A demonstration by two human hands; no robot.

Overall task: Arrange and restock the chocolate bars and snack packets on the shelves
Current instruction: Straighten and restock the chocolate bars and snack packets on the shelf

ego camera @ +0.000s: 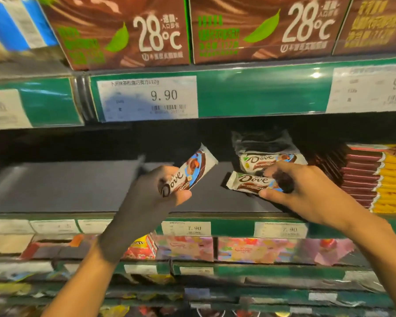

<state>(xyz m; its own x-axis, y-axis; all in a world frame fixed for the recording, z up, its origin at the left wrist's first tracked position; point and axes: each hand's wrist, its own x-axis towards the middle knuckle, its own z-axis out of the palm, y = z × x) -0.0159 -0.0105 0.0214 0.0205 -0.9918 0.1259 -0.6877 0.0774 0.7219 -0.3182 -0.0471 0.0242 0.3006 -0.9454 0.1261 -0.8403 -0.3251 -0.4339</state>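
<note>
Hands work a grey shelf [66, 186]: left hand [151, 197] grips a tilted Dove bar [188, 173], right hand [306, 191] pinches a second bar [247, 182] lying before a Dove stack [265, 154]. Brown boxes [128, 30] sit above green price rails [249, 92].

Green-edged shop shelves [249, 92] (price tags [146, 98] clipped on), dim recess, glare above

My chocolate bars [190, 173] were white, brown and blue. Boxes [124, 30] above were brown with green leaves. The shelf strip [261, 92] was green.
</note>
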